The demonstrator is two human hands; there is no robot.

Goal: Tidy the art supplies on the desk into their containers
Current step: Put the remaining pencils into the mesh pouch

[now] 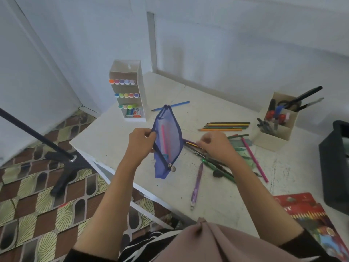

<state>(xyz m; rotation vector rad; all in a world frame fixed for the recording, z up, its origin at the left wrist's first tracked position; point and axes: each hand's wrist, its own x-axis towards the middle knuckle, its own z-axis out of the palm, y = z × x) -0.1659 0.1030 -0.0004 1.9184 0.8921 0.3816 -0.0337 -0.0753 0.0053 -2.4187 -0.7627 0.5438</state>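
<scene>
My left hand [140, 143] grips the open zip edge of a blue mesh pencil pouch [168, 140], held upright above the white desk [113, 137]; a pink pen shows through the mesh. My right hand [215, 145] pinches a dark yellow-banded pencil [191, 144] in a pile of pens and pencils [219, 165] just right of the pouch. A row of coloured pencils [224, 126] lies behind that hand. A purple pen [197, 183] lies toward the desk's front and a pink pencil [255, 159] to the right.
A white marker rack [130, 95] stands at the back left, with a blue pencil [171, 106] beside it. A cardboard pen holder [277, 120] sits at the right, a black box [336, 161] at the far right, and a red coloured-pencil pack [309, 214] at the front right.
</scene>
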